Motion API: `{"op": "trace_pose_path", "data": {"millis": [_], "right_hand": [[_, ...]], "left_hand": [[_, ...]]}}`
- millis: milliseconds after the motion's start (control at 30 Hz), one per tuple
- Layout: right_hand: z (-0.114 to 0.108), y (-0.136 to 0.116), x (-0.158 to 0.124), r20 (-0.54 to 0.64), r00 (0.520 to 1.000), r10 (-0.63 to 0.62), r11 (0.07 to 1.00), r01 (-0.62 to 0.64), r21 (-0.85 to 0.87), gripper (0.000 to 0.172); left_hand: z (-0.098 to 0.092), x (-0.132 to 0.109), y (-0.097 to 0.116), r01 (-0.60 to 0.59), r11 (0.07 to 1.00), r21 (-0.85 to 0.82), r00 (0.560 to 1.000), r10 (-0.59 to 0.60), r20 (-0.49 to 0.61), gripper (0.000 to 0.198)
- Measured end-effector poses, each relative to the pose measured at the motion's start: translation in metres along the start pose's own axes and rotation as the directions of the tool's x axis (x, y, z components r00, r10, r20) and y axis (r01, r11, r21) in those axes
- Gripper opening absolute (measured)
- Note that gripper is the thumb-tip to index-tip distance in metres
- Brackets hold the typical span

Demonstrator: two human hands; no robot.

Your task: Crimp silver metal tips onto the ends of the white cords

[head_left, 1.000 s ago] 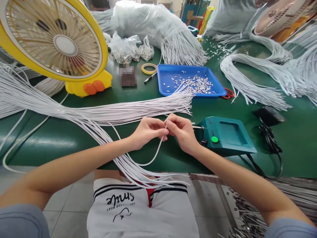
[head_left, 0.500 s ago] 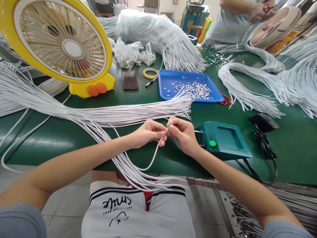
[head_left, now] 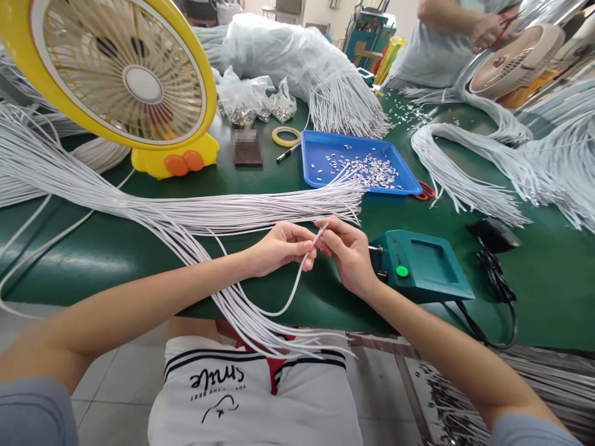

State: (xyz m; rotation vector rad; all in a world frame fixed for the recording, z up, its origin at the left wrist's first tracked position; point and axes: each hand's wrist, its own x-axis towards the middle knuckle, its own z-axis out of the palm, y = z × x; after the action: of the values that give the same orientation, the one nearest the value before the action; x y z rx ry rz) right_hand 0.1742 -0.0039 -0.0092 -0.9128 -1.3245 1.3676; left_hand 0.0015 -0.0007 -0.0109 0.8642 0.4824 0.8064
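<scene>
Between thumb and fingers, my left hand (head_left: 290, 248) grips a thin white cable (head_left: 297, 282) close to its end, which points up and to the right. My right hand (head_left: 346, 251) is closed at that end, thumb and fingertips curled against it; the exact contact is partly hidden. From my left hand the cable loops down to a loose bunch of white cables (head_left: 232, 310) hanging over the table edge. Behind my hands lies a larger bundle of white cables (head_left: 242, 210), its ends resting on the rim of a blue tray (head_left: 320, 176) with small metal pieces (head_left: 376, 170).
A green device (head_left: 421, 266) with a green button stands right of my right hand. A yellow fan (head_left: 144, 87), tape roll (head_left: 286, 136), pen (head_left: 288, 153) and bags of metal pieces (head_left: 242, 102) are further back. Across the table a person (head_left: 450, 43) works beside a pink fan (head_left: 515, 62).
My right fingertips have shifted slightly right along the cable end, so more of its tip shows between my hands. The view has moved slightly.
</scene>
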Motion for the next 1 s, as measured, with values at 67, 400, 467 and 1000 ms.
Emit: {"op": "trace_pose_path", "data": {"millis": [67, 400, 467, 1000], "right_hand": [[0.001, 0.001, -0.001, 0.04, 0.999, 0.015, 1.0, -0.015, 0.009, 0.021], [0.001, -0.003, -0.002, 0.122, 0.992, -0.005, 1.0, 0.002, 0.025, 0.021], [0.001, -0.002, -0.003, 0.123, 0.992, -0.022, 0.999, 0.018, 0.04, 0.019], [0.002, 0.009, -0.002, -0.154, 0.954, -0.258, 0.955, 0.228, -0.19, 0.014]], "left_hand": [[0.001, 0.0, 0.0, 0.013, 1.0, 0.02, 1.0, -0.013, 0.016, 0.035], [0.0, -0.001, 0.003, 0.077, 0.994, 0.073, 0.997, -0.078, 0.015, 0.035], [0.0, -0.001, 0.005, 0.105, 0.993, 0.06, 0.994, -0.107, 0.035, 0.034], [-0.004, 0.002, 0.003, -0.039, 0.995, 0.095, 0.997, 0.046, -0.07, 0.022]]}}
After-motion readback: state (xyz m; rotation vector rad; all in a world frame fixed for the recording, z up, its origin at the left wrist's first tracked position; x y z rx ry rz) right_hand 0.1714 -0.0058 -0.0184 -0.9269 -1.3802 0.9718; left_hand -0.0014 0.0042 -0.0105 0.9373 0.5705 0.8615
